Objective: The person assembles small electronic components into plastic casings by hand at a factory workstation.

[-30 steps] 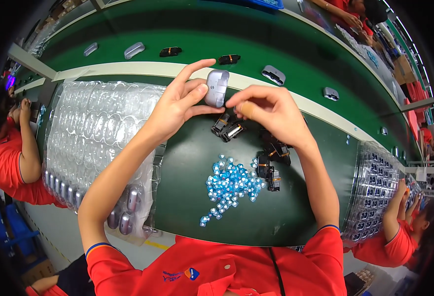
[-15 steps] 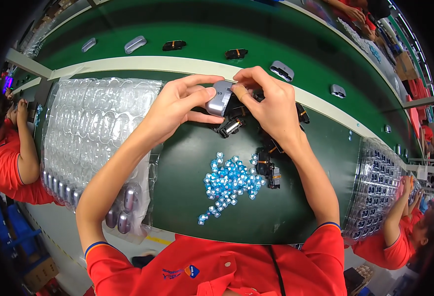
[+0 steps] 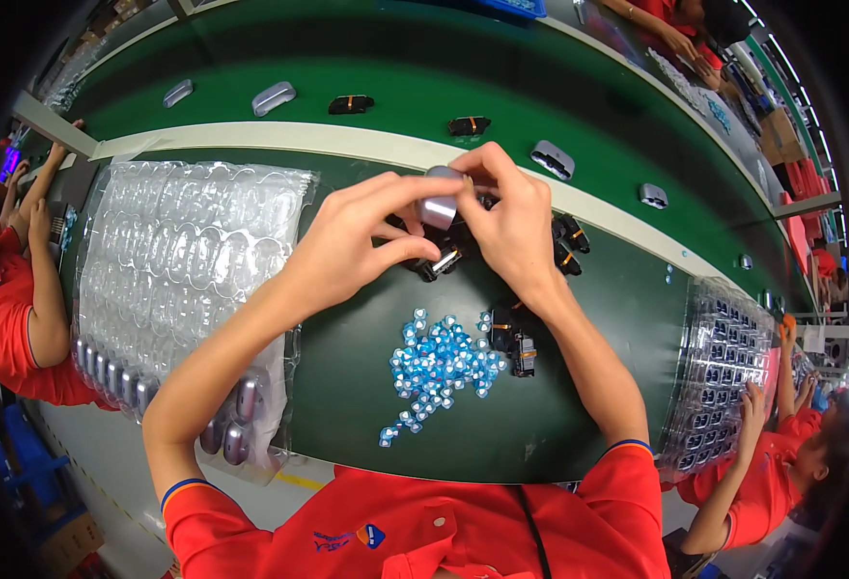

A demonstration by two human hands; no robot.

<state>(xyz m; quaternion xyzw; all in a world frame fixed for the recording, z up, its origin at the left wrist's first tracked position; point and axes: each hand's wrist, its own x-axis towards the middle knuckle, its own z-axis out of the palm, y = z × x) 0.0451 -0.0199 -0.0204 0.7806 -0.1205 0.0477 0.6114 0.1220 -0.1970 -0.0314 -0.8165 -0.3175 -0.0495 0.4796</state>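
Observation:
A shiny grey earbud charging case (image 3: 438, 210) is held between my hands above the far part of the green table. My left hand (image 3: 347, 236) reaches over it from the left, index finger across its top, thumb stretched out below it. On the right side my right hand (image 3: 509, 217) pinches the case with thumb and index finger. Black inner frames with metallic parts (image 3: 441, 262) lie under and behind my hands, partly hidden by them. Closer to me, a heap of small blue-and-white pieces (image 3: 444, 362) is spread beside another black frame (image 3: 524, 355).
Clear blister trays (image 3: 193, 241) cover the left, with grey cases (image 3: 247, 398) in the near pockets. Filled trays (image 3: 719, 376) stand right. Behind a pale rail (image 3: 347, 137), a green belt (image 3: 405, 72) carries cases and black frames. Co-workers (image 3: 19, 318) sit on both sides.
The case has turned, and its marked face no longer shows. My left thumb has come off the case and moved down; the left index finger now lies across its top.

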